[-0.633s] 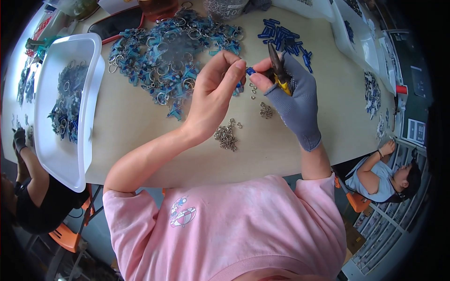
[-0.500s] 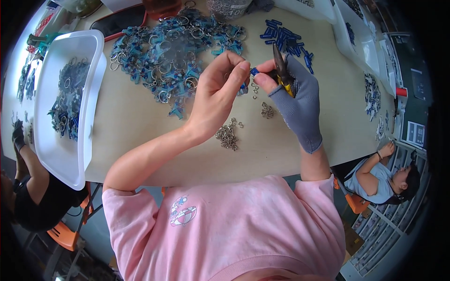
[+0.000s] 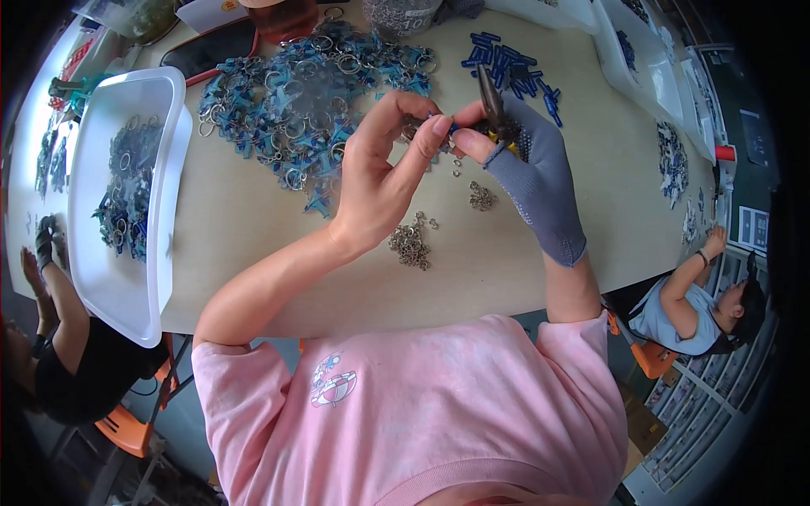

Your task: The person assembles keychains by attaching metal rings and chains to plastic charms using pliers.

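My left hand [image 3: 380, 173] is bare, its thumb and forefinger closed in a pinch on something small that the fingers mostly hide. Between the fingertips of both hands shows a small blue piece [image 3: 454, 129]. A grey fingerless glove covers my right hand [image 3: 540, 169], which grips pliers [image 3: 489, 94] with dark jaws and a bit of yellow handle; its thumb and forefinger meet at the blue piece. Below the hands lie two small heaps of metal links, a larger heap [image 3: 410, 244] and a smaller heap [image 3: 481, 196], with a few loose links near the fingertips.
Beyond my left hand spreads a pile of blue keychains [image 3: 295, 110] with metal rings. Blue tube-like pieces [image 3: 506, 67] lie at the far right. A white bin [image 3: 164, 211] of keychains stands left, a phone [image 3: 207, 55] behind it. Co-workers sit at both sides.
My left hand has shifted slightly left, and its fingertips now lie closer to the blue piece. The pliers have tilted and moved a little left in my right hand.
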`<state>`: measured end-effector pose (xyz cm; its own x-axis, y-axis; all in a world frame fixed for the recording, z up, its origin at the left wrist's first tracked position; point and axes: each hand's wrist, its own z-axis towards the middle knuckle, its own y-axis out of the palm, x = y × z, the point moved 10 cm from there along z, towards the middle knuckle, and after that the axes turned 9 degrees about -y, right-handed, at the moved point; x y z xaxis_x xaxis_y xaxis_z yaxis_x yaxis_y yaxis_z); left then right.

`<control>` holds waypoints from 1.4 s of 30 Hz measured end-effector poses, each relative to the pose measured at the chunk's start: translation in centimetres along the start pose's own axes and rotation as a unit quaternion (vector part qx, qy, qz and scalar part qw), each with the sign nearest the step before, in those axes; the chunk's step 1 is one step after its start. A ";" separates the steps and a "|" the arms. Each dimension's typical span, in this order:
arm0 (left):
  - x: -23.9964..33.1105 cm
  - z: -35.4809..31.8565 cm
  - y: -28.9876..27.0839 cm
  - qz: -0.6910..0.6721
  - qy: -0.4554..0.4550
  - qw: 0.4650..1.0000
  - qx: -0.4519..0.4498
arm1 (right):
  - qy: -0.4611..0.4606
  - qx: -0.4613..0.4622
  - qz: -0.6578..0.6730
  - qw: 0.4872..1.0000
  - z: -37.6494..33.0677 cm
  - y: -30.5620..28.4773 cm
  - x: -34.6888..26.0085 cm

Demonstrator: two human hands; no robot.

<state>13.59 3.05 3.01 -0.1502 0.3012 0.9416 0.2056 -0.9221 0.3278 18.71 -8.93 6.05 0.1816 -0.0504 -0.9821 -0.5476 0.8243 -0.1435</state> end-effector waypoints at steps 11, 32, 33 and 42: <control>0.9 0.5 0.3 0.150 0.049 0.987 -0.007 | -0.239 0.070 -0.338 0.907 -0.5 -0.2 -4.4; 0.2 1.3 1.8 0.097 -0.103 0.975 -0.173 | -0.323 0.028 -0.398 0.858 -2.6 0.0 -5.1; 0.8 1.3 2.0 0.150 -0.073 0.970 -0.176 | -0.295 0.046 -0.361 0.884 -2.3 -0.7 -4.8; 2.9 0.9 2.6 0.243 0.025 0.958 -0.152 | -0.302 0.009 -0.373 0.877 -1.3 -1.4 -5.7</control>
<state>14.58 1.76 6.69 -0.1552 -0.1860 0.9702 -0.0265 -0.9810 -0.1923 17.41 -10.56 11.66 0.8863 -0.2761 -0.3718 -0.0807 0.6985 -0.7110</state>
